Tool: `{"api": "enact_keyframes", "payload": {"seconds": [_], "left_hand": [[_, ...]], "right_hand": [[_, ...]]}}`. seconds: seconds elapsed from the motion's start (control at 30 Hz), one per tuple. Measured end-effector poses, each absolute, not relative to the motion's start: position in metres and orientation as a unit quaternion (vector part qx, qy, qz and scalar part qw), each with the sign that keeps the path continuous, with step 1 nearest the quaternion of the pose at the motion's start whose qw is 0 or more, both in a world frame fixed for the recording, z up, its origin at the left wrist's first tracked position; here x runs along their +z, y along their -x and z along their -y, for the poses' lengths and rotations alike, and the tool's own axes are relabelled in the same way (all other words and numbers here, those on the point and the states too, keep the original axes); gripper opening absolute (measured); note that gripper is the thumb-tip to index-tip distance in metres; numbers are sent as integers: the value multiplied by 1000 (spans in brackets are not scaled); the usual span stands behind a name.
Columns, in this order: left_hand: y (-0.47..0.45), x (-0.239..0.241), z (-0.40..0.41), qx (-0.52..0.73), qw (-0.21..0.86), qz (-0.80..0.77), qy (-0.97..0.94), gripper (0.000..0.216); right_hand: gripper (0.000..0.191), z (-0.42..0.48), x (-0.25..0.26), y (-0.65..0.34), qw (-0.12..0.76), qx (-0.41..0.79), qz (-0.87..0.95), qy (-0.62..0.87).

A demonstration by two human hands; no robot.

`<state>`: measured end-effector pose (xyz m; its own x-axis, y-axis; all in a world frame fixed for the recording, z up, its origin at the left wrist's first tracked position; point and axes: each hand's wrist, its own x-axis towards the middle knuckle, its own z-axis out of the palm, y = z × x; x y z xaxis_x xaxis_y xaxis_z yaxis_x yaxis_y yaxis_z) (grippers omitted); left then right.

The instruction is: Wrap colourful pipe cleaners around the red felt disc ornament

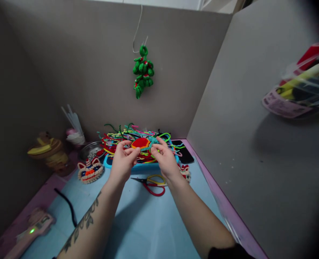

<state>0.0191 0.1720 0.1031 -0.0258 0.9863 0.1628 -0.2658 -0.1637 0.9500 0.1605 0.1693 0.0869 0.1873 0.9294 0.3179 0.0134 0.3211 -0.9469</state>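
Above the blue mat, my left hand (123,160) is closed, pinching the edge of a flat red oval piece (141,143) with an orange border. A turquoise cord (151,142) runs along the right side of this piece. My right hand (165,159) pinches the turquoise cord between thumb and fingers. Just beyond both hands, a blue tray (145,166) carries a heap of many-coloured yarn strands (116,138). Scissors (151,182) with one yellow and one red handle lie below the hands, blades pointing left.
A knitted animal face (90,171) lies left, near a metal bowl (92,149). A black phone (185,153) is right of the tray. A pink device (31,232) and black strip (67,205) lie front left. A green ornament (143,72) hangs on the grey wall.
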Motion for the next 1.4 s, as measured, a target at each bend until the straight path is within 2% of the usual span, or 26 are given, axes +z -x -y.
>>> {"api": "enact_keyframes", "payload": {"seconds": [0.2,0.37,0.5,1.0,1.23,1.4], "left_hand": [[-20,102,-173,601,542,-362,-463,44],[-25,105,-167,604,528,-371,-468,59],[-27,106,-165,610,493,-399,-476,56],[-27,103,-165,599,506,-377,-492,54],[-27,103,-164,601,499,-375,-499,55],[-27,106,-163,598,491,-377,-508,61]], "right_hand": [[20,-166,87,-159,628,331,533,460],[19,-161,89,-152,636,295,531,475],[16,-158,90,-149,629,277,544,481],[16,-161,82,-148,679,324,492,437],[17,-163,83,-148,666,351,489,440],[15,-163,84,-150,649,311,518,463]]}}
